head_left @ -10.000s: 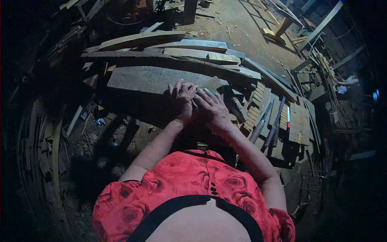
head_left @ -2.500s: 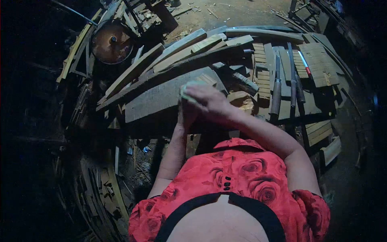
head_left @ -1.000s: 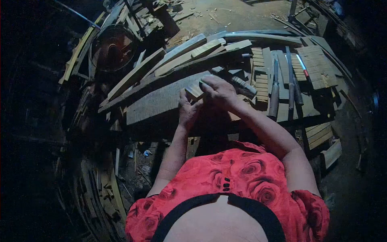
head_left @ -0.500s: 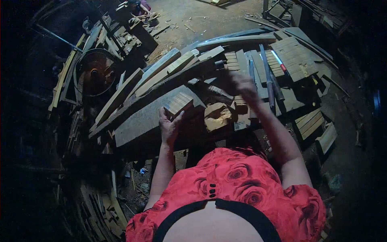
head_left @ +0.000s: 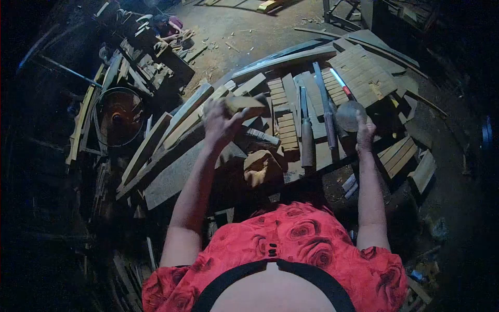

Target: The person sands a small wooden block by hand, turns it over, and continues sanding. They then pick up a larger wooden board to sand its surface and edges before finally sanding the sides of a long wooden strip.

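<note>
My left hand [head_left: 221, 125] is raised over the left half of the bench, its fingers wrapped round a short wooden block [head_left: 247, 105]. At the right side of the bench, my right hand [head_left: 365, 132] is closed at the edge of a pale, round, flat-faced thing [head_left: 349, 115]; its kind does not show. Between the hands lie a chisel with a wooden handle [head_left: 307, 138] and a long metal tool [head_left: 328, 117]. Rows of small wood strips [head_left: 287, 132] are beside them. Nearer me sits a rough, light chunk of wood [head_left: 262, 169].
Long wooden beams [head_left: 171, 135] lie slantwise on the left. A red-and-white tool [head_left: 341, 85] rests by a grooved board [head_left: 366, 73]. Far left stands a round, rusty container [head_left: 118, 117]. A person [head_left: 169, 28] crouches farther back. Boards [head_left: 400, 156] lie low at the right.
My left hand has lifted the wooden block up and to the right. My right hand has moved right from the middle of the bench, and the round thing now shows at it.
</note>
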Tool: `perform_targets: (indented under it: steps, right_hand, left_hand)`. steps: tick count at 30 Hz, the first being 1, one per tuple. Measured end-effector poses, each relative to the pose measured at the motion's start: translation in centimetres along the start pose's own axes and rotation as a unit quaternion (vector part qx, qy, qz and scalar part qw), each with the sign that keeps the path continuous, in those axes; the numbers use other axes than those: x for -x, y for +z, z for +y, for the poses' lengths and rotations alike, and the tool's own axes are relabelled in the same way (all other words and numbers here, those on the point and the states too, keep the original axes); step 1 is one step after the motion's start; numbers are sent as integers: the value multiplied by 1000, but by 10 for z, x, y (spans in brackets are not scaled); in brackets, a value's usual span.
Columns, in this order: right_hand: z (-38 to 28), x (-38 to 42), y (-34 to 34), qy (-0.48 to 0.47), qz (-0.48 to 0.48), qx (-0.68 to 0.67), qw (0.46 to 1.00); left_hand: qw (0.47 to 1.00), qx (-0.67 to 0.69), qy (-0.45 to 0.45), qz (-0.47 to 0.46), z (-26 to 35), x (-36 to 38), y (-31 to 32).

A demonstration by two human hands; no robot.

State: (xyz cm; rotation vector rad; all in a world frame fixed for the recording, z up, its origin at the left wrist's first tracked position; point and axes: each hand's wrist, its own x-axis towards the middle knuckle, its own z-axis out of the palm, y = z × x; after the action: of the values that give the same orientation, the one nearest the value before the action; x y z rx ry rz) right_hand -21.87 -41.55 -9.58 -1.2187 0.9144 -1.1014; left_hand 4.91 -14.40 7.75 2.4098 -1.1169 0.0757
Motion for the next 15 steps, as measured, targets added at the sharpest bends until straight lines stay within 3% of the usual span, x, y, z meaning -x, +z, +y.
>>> perform_targets:
  steps: [1,3,5,7,9,11,12,13,14,15]
  right_hand:
    - [-4,4,3,5,18,41,999]
    - [-1,8,3,-111,10,165,980]
    - [7,4,-2,-117,-5,167,979]
    - [2,8,-1,-132,-10,153,979]
    - [-3,11,-3,-135,4,149,979]
    - [-1,12,-2,-171,12,193,966]
    - [-13,16,2,-142,12,199,970]
    - [-10,17,2,-162,0,202,966]
    - [-2,13,-2,-182,-15,202,962]
    - [20,3,-5,-156,8,237,959]
  left_hand:
    - [997,-66,26,13,12,-12,11]
    - [993,-104,56,-6,7,-44,45]
    - [986,-138,88,-23,11,-59,69]
    - [980,-185,48,-51,21,-67,84]
    - [976,-213,44,-11,20,-71,98]
    - [983,-106,152,3,11,-78,96]
    - [983,79,158,-49,49,-61,71]
    - [948,261,149,-102,88,-43,44]
    - [915,363,76,-157,99,-32,46]
    - [855,449,105,-236,123,-17,26]
